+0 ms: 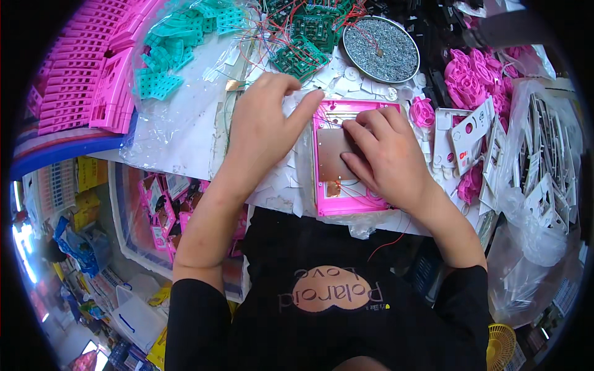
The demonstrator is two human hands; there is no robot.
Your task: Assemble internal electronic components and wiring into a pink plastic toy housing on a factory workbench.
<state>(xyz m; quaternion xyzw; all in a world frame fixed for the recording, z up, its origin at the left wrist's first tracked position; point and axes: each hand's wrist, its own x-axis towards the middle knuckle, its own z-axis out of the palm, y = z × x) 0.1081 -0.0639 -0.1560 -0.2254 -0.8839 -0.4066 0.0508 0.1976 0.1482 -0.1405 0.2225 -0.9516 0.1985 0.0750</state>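
A pink plastic frame lies on the worktable in front of me. A flat brown-grey plate sits inside it, with thin wires and a small copper-coloured piece near its lower edge. My right hand rests over the frame, its bent fingers and thumb holding the plate down; the plate's right side is hidden under it. My left hand is raised beside the frame's upper left, thumb and index finger apart, with nothing visible between them. Past its fingertips lie green circuit boards with red and blue wires.
A round dish of small screws stands behind the frame. Pink parts, white panels and a bag of white strips crowd the right. Turquoise parts, a stack of pink shells and a bin are left.
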